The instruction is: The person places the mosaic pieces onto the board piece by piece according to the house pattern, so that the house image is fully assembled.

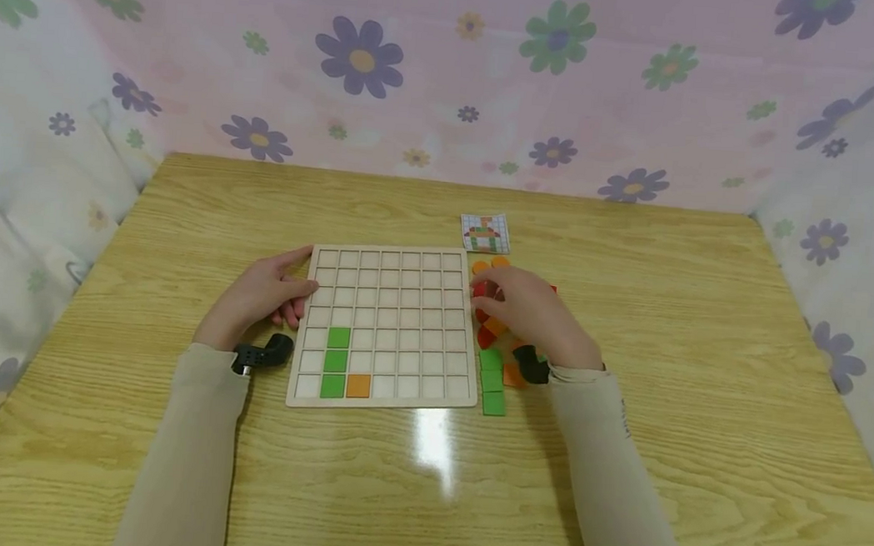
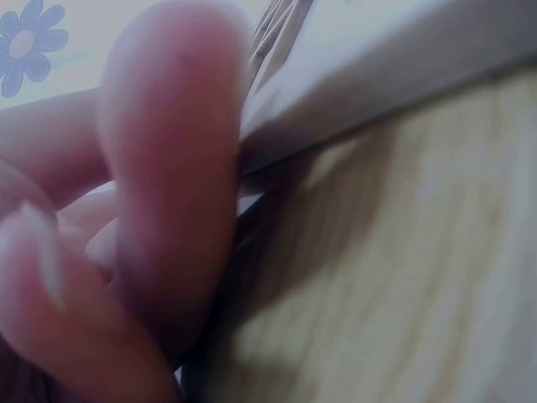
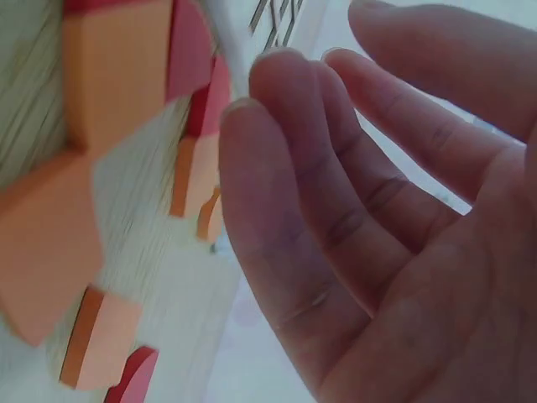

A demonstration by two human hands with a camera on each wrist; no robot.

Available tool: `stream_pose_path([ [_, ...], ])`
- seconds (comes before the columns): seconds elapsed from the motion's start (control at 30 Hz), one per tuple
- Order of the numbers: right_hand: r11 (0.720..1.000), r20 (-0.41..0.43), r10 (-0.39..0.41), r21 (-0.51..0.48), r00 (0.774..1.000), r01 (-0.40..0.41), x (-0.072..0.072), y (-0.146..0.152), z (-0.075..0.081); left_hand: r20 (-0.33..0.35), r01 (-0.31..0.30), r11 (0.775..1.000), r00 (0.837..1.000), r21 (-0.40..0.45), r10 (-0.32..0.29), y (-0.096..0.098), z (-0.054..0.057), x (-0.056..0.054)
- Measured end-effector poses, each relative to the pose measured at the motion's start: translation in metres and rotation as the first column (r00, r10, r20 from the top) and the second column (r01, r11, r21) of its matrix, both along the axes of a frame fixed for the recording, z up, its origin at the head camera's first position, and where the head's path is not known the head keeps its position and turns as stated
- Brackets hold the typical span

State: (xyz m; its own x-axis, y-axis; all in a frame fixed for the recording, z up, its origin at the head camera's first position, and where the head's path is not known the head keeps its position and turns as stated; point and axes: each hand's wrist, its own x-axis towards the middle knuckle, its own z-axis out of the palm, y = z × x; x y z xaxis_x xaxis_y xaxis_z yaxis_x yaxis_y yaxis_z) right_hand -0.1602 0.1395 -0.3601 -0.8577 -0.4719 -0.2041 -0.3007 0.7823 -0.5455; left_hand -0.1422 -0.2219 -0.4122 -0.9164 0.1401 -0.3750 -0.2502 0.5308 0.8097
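A wooden grid board point(image 1: 384, 404) lies flat on the table. Three green square tiles point(image 1: 336, 360) stand in one column near its left side, with an orange square tile point(image 1: 358, 386) beside the lowest. My left hand point(image 1: 255, 299) rests at the board's left edge, thumb on the rim, index finger by the far corner. Beside the right edge, my right hand point(image 1: 535, 312) hovers over loose red pieces point(image 1: 486, 337) and orange pieces point(image 1: 500, 262). Its fingers are gently bent and hold nothing; in the right wrist view, an orange piece point(image 3: 117, 67) lies left of the fingertips.
A small picture card point(image 1: 486, 234) with a coloured grid design lies beyond the board's far right corner. Several loose green tiles point(image 1: 492, 381) line up off the board's near right side. A flowered cloth point(image 1: 426, 80) hangs behind the wood-grain table point(image 1: 702, 364).
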Motion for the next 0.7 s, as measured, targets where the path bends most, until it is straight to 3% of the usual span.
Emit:
stream_pose_path([
  [0.4, 0.998, 0.001, -0.053, -0.026, 0.999, 0.053, -0.008, 0.014, -0.013, 0.002, 0.008, 1.000, 1.000, -0.004, -0.008, -0.001, 0.001, 0.001],
  [0.7, 0.997, 0.005, -0.066, 0.035, 0.998, 0.066, -0.010, 0.019, -0.017, -0.012, 0.010, 1.000, 1.000, 0.002, -0.010, -0.001, 0.001, 0.000],
])
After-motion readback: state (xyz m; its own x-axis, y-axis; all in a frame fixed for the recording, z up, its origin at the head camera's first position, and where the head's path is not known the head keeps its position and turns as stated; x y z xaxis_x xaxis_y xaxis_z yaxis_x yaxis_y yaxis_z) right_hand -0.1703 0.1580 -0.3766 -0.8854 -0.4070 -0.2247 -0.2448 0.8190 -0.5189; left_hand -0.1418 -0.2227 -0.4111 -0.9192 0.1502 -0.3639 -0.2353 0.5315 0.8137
